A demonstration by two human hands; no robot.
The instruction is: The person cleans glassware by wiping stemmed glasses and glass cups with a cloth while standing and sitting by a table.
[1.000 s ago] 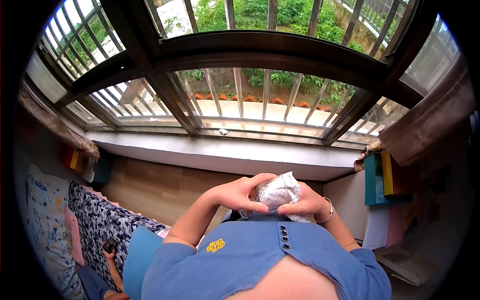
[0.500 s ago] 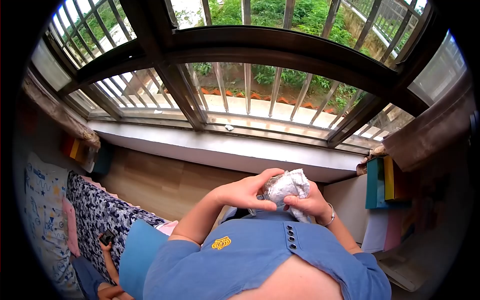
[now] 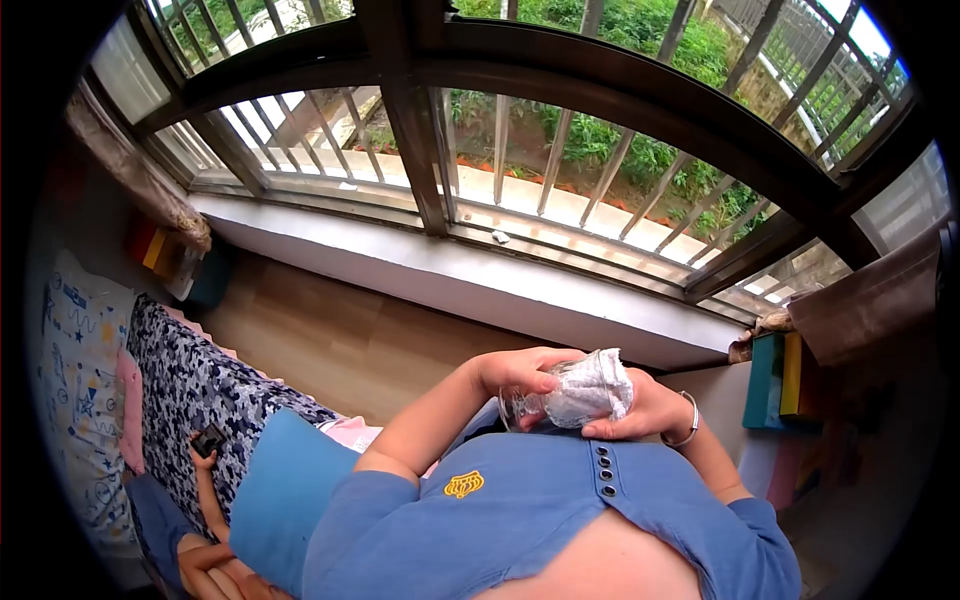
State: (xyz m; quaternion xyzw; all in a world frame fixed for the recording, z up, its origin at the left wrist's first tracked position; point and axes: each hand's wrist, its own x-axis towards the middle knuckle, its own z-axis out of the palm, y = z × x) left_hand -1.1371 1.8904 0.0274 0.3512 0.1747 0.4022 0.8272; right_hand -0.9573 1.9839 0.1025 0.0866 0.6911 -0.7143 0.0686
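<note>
My left hand [image 3: 520,368] is closed round a clear drinking glass [image 3: 512,408], which lies tilted on its side in front of my chest. A crumpled white cloth [image 3: 592,390] covers the glass's right end. With its fingers wrapped round the cloth, my right hand [image 3: 655,408] presses it against the glass from the right; a bracelet circles that wrist. Whether part of the cloth is inside the glass, I cannot tell.
Ahead is a barred window with a white sill [image 3: 430,265], on which a small pale object [image 3: 500,237] lies. To the left, another person's hand [image 3: 203,458] holds a phone [image 3: 209,440] by a patterned bed [image 3: 200,370]. Teal and yellow folders [image 3: 775,380] stand at right.
The glass has turned so its clear side shows at left. My left hand has closed further round it, and the cloth sits bunched toward my right hand. My view has shifted and tilted.
</note>
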